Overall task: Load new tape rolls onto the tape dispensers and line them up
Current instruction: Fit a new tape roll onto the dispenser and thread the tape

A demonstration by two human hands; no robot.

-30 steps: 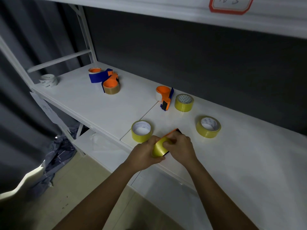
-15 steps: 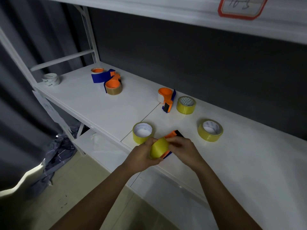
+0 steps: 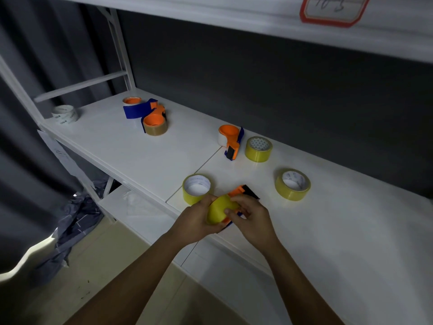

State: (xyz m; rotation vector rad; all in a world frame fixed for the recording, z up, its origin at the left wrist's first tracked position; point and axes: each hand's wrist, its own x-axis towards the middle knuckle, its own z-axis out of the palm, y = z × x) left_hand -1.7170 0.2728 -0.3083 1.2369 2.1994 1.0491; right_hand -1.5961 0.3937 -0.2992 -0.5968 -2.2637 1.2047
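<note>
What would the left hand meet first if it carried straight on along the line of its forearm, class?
Probably the orange dispenser that the left hand already holds with its yellow roll. Beyond that lies bare shelf, then perhaps the far yellow roll; depth is unclear.

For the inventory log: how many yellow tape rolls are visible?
4: one in the hands, one beside the left hand, one right of the orange dispenser, one farther right.

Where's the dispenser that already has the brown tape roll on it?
In the head view, the brown-roll dispenser sits far left on the white shelf, touching the blue dispenser, with a white roll farther left at the corner.
</note>
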